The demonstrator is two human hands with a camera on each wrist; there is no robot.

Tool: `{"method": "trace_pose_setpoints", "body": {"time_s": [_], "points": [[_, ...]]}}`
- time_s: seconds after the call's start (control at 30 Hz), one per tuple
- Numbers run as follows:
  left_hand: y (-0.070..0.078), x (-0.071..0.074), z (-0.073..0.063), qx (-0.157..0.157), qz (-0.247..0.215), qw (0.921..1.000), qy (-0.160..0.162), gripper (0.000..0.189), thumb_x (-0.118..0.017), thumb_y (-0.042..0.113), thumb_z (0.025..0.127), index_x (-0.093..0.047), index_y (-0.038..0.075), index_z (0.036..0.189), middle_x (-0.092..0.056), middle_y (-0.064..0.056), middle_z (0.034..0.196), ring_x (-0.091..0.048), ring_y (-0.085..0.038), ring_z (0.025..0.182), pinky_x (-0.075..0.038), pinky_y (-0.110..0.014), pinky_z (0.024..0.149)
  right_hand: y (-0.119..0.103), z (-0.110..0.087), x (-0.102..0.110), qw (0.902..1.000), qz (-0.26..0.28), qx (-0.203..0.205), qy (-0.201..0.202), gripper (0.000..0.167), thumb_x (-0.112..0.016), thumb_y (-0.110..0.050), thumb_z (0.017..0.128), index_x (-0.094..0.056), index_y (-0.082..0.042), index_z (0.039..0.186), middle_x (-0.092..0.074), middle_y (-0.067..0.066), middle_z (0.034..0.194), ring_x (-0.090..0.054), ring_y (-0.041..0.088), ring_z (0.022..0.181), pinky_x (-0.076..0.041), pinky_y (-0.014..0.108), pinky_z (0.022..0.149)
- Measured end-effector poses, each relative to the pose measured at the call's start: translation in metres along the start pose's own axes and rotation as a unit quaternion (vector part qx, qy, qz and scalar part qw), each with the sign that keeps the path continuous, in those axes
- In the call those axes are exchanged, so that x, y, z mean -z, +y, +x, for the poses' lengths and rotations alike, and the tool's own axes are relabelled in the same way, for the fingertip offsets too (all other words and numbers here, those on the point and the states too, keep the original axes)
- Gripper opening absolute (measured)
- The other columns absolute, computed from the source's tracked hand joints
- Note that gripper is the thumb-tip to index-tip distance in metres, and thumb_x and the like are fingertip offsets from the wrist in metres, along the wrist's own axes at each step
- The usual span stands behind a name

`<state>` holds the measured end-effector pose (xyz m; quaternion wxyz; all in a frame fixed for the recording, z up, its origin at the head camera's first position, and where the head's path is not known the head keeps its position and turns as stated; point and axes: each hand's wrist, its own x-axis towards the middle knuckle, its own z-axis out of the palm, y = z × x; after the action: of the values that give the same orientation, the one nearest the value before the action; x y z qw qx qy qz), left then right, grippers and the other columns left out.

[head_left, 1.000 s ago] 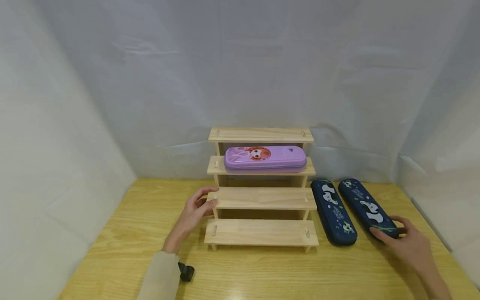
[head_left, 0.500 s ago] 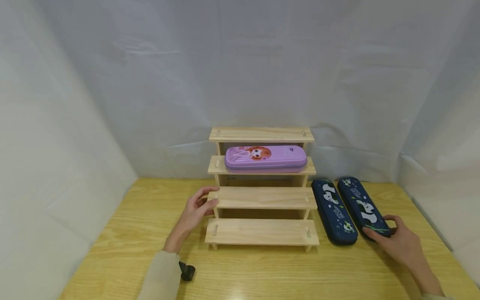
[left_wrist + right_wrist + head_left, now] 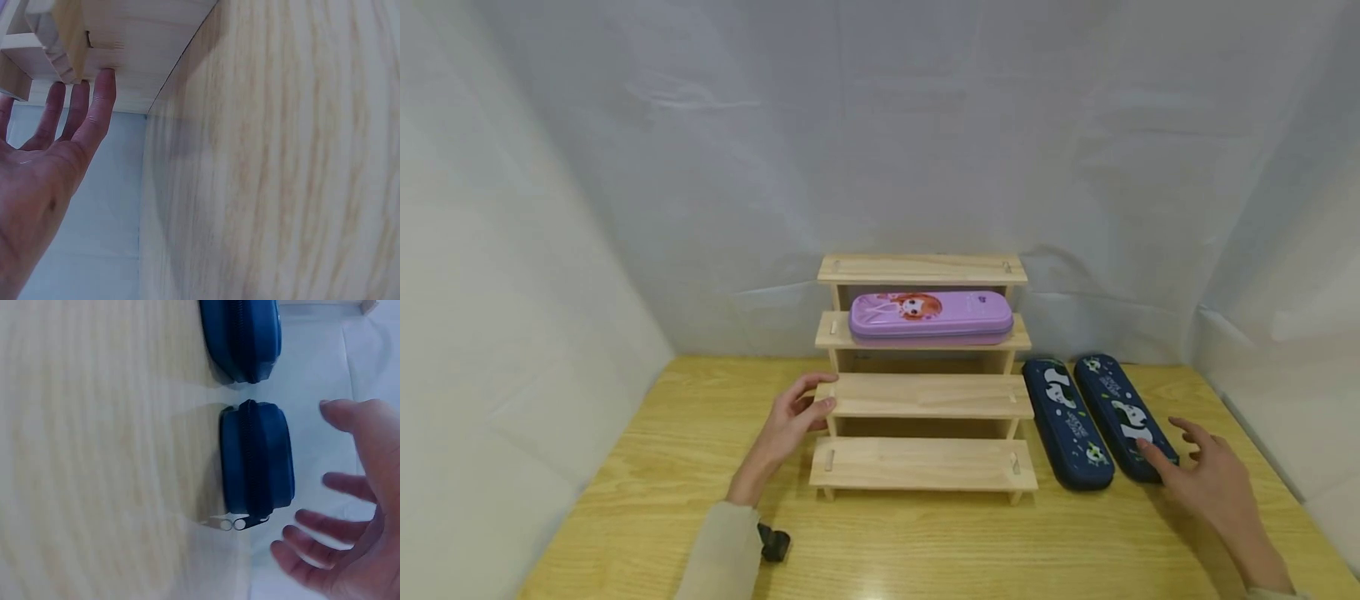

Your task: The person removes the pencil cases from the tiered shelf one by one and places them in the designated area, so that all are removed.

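Observation:
A tiered wooden stand (image 3: pixel 923 464) stands mid-table. My left hand (image 3: pixel 790 423) holds the left end of its second step from the bottom, thumb and forefinger apart along that end; in the left wrist view its other fingers reach the side panel. My right hand (image 3: pixel 1213 482) hovers by the near end of the right navy panda pencil case (image 3: pixel 1123 412), fingers spread. A gap shows between that hand (image 3: pixel 356 519) and the case (image 3: pixel 256 459) in the right wrist view. Another navy pencil case (image 3: pixel 1066 425) lies alongside, nearer the stand.
A purple pencil case (image 3: pixel 932 318) with a cartoon girl lies on the stand's second step from the top. Pale sheeting (image 3: pixel 925 125) hangs behind and at both sides of the wooden table (image 3: pixel 910 550). A small black object (image 3: pixel 773 543) shows beside the left sleeve.
The right navy pencil case has shifted a little left, toward the other one. My right hand has let go of it and opened. The left hand stays in place.

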<state>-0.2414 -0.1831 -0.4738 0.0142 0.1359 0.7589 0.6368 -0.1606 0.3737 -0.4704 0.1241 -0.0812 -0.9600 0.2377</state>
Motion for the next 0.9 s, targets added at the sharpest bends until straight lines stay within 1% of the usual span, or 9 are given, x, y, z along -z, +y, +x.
{"method": "trace_pose_setpoints", "body": {"time_s": [0.1, 0.13, 0.23, 0.33, 0.5, 0.6, 0.67, 0.83, 0.9], "points": [[0.000, 0.000, -0.001, 0.003, -0.002, 1.0000, -0.001, 0.038, -0.061, 0.027, 0.104, -0.056, 0.016, 0.140, -0.052, -0.014, 0.142, -0.063, -0.017, 0.105, -0.057, -0.054, 0.093, -0.006, 0.001, -0.001, 0.9987, 0.015, 0.032, 0.036, 0.072, -0.068, -0.047, 0.095, -0.051, 0.005, 0.143, -0.055, 0.041, 0.129, -0.060, 0.058, 0.105, -0.050, 0.064, 0.075], [0.000, 0.000, -0.001, 0.002, -0.001, 1.0000, 0.000, 0.038, -0.061, 0.027, 0.104, -0.056, 0.016, 0.140, -0.052, -0.014, 0.142, -0.063, -0.017, 0.105, -0.058, -0.053, 0.092, -0.008, 0.002, -0.001, 0.9978, 0.022, 0.041, 0.047, 0.071, -0.069, -0.045, 0.095, -0.051, 0.003, 0.144, -0.056, 0.040, 0.130, -0.060, 0.057, 0.106, -0.053, 0.060, 0.074], [-0.001, 0.001, -0.001, 0.002, 0.000, 1.0000, 0.003, 0.038, -0.061, 0.027, 0.104, -0.056, 0.016, 0.140, -0.053, -0.015, 0.141, -0.063, -0.017, 0.104, -0.058, -0.051, 0.091, -0.017, 0.006, -0.002, 0.9944, 0.044, 0.062, 0.073, 0.068, -0.073, -0.041, 0.093, -0.054, 0.000, 0.144, -0.059, 0.036, 0.134, -0.062, 0.053, 0.110, -0.056, 0.031, 0.070], [-0.001, 0.001, 0.000, -0.002, 0.002, 1.0000, 0.001, 0.038, -0.061, 0.026, 0.104, -0.056, 0.015, 0.140, -0.053, -0.016, 0.141, -0.063, -0.016, 0.103, -0.058, -0.051, 0.091, -0.028, 0.009, -0.001, 0.9921, 0.069, 0.070, 0.077, 0.067, -0.075, -0.040, 0.093, -0.055, -0.004, 0.145, -0.058, 0.031, 0.139, -0.060, 0.050, 0.115, -0.043, 0.012, 0.069], [-0.001, 0.001, 0.000, -0.004, 0.000, 1.0000, -0.001, 0.038, -0.061, 0.027, 0.104, -0.056, 0.015, 0.140, -0.053, -0.017, 0.142, -0.063, -0.016, 0.103, -0.058, -0.053, 0.091, -0.049, 0.016, -0.001, 0.9883, 0.095, 0.087, 0.082, 0.065, -0.075, -0.039, 0.093, -0.055, -0.007, 0.146, -0.060, 0.027, 0.140, -0.059, 0.046, 0.121, -0.040, 0.007, 0.075], [0.000, 0.001, -0.001, -0.003, -0.004, 1.0000, 0.000, 0.038, -0.061, 0.027, 0.104, -0.056, 0.016, 0.140, -0.053, -0.015, 0.142, -0.063, -0.017, 0.104, -0.057, -0.056, 0.092, -0.062, 0.020, -0.004, 0.9820, 0.105, 0.120, 0.102, 0.062, -0.077, -0.034, 0.091, -0.058, -0.011, 0.145, -0.063, 0.025, 0.137, -0.061, 0.041, 0.117, -0.039, 0.003, 0.079], [0.001, 0.000, -0.001, -0.002, -0.006, 1.0000, 0.000, 0.038, -0.061, 0.027, 0.104, -0.056, 0.016, 0.140, -0.053, -0.014, 0.142, -0.063, -0.017, 0.104, -0.057, -0.057, 0.093, -0.070, 0.023, -0.006, 0.9777, 0.103, 0.142, 0.115, 0.060, -0.078, -0.032, 0.090, -0.059, -0.013, 0.144, -0.065, 0.023, 0.135, -0.062, 0.034, 0.113, -0.039, 0.005, 0.080], [0.001, 0.000, 0.000, 0.002, -0.003, 1.0000, 0.000, 0.038, -0.061, 0.026, 0.104, -0.056, 0.015, 0.140, -0.052, -0.016, 0.142, -0.063, -0.016, 0.102, -0.058, -0.051, 0.091, -0.084, 0.031, -0.009, 0.9676, 0.117, 0.186, 0.124, 0.061, -0.081, -0.026, 0.087, -0.060, -0.016, 0.144, -0.065, 0.021, 0.137, -0.064, 0.035, 0.112, -0.034, -0.002, 0.083], [0.001, 0.000, 0.001, 0.005, -0.002, 1.0000, -0.001, 0.039, -0.061, 0.025, 0.104, -0.055, 0.015, 0.141, -0.050, -0.017, 0.143, -0.062, -0.017, 0.102, -0.059, -0.048, 0.090, -0.089, 0.034, -0.010, 0.9652, 0.127, 0.197, 0.117, 0.062, -0.081, -0.025, 0.087, -0.059, -0.018, 0.145, -0.064, 0.021, 0.139, -0.063, 0.041, 0.115, -0.033, -0.005, 0.085]]}}
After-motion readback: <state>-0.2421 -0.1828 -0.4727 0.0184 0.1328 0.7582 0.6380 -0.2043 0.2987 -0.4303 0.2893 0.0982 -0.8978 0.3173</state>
